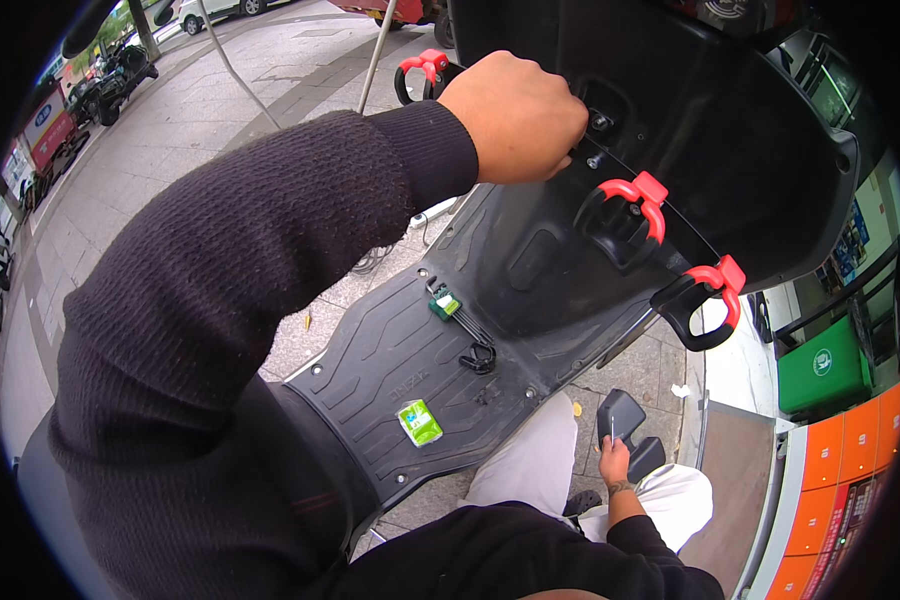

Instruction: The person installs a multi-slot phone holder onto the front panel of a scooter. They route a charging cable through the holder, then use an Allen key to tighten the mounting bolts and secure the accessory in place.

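Observation:
My left hand [518,115] is closed in a fist against the black front panel [760,150] of a scooter, beside its lock. What the fingers hold, if anything, is hidden. Low on the right, my right hand [615,463] grips a thin silver rod [613,425], its kind too small to tell. Behind that rod lies a dark, two-lobed black object [630,425] near the paving. On the ribbed footboard [370,385] rest a green-holdered hex key set [448,303], a small black hook-shaped piece [478,357] and a bright green packet [419,423].
Red-and-black hooks [635,205] stick out from the panel, another hook [705,300] sitting further right. A green bin [823,368] and orange lockers [838,470] stand to the right. Grey paving [270,60] stretches left, with parked vehicles [120,80] beyond.

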Motion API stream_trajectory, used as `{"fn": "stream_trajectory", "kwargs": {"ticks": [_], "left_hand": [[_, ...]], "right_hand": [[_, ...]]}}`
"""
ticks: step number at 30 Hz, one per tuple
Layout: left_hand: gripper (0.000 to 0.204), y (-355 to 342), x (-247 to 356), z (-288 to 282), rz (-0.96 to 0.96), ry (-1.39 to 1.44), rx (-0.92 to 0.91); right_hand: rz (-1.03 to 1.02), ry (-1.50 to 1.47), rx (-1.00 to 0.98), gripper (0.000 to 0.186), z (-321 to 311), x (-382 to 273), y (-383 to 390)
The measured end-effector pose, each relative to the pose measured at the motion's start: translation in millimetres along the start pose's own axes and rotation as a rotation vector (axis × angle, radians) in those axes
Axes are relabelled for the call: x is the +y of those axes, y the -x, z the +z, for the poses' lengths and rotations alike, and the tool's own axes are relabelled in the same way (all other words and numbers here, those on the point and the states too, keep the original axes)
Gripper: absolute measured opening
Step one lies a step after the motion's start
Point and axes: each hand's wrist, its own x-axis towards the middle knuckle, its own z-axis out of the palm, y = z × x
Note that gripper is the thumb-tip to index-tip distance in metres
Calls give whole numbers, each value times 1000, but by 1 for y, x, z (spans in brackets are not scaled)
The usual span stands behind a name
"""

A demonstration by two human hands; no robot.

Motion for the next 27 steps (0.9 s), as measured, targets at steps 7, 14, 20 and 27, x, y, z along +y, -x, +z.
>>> {"fn": "stream_trajectory", "kwargs": {"ticks": [7,14,20,27], "left_hand": [[30,0,3,-2,-24,-1,-17],[30,5,-4,-2,29,76,8],[36,53,50,-84,-58,-271,-76],[41,86,109,-82,-217,1060,-406]], "right_hand": [[-55,20,96,42,-11,-26,-6],[-578,-312,134,26,-85,-195,4],[-864,-651,-355,32,-162,-349,30],[-605,-1209,-902,44,-179,-443,42]]}}
